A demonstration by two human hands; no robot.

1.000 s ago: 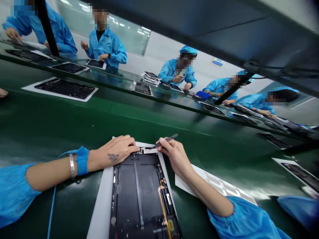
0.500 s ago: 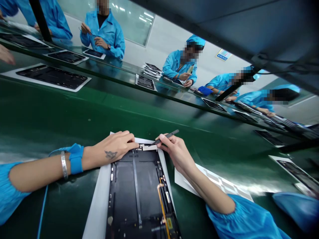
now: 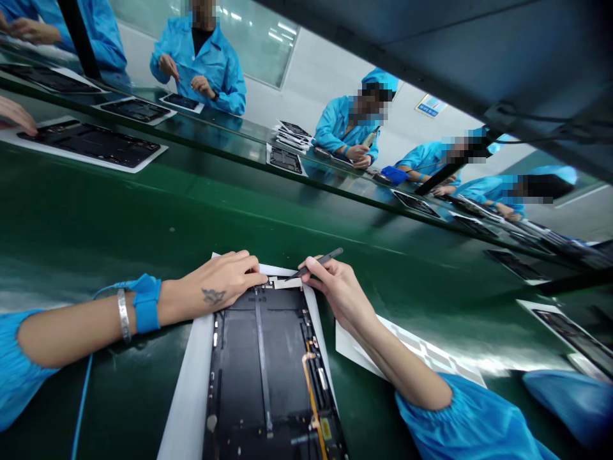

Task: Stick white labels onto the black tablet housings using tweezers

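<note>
An opened tablet (image 3: 285, 358) with dark internals lies in front of me on a white sheet (image 3: 184, 390). My left hand (image 3: 232, 278) is closed on its far-left edge, the fingers curled over the rim and partly hidden. In my right hand (image 3: 338, 284) a pair of dark tweezers (image 3: 325, 257) is pinched between thumb and fingers. The tweezers' tip points down onto a white strip (image 3: 288, 283) along the tablet's far edge. A blue wrist strap (image 3: 147, 305) with a cord sits on my left wrist.
A white sheet with pale strips (image 3: 426, 348) lies under my right forearm on the green bench (image 3: 191, 211). Another opened tablet (image 3: 90, 142) is at far left, touched by a co-worker's hand (image 3: 16, 115). Co-workers in blue sit opposite; a dark shelf (image 3: 479, 57) hangs overhead.
My hands and the tweezers stay almost still. At left, a co-worker's hand has reached onto the other tablet, which has shifted slightly left. Opposite, a standing co-worker's hands have lowered.
</note>
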